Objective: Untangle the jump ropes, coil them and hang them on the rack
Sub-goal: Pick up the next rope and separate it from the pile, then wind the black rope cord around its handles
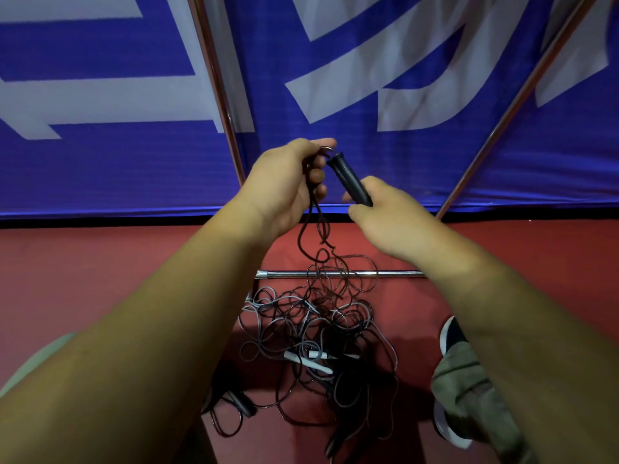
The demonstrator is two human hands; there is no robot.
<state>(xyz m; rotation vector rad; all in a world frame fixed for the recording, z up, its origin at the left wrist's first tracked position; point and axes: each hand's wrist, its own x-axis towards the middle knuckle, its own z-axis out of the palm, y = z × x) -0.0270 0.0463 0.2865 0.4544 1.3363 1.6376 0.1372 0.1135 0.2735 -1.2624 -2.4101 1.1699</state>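
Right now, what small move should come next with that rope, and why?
Probably draw the cord upward through the left hand: the right hand grips the black handle, and that cord hangs down into the tangled pile on the floor, not yet free.

Blue banner (335,155), red floor (100,269)

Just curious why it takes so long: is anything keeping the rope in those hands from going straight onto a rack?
Yes. The right hand holds the black handle and the left hand grips its cord, but that cord drops into the tangled pile on the floor and is looped through it.
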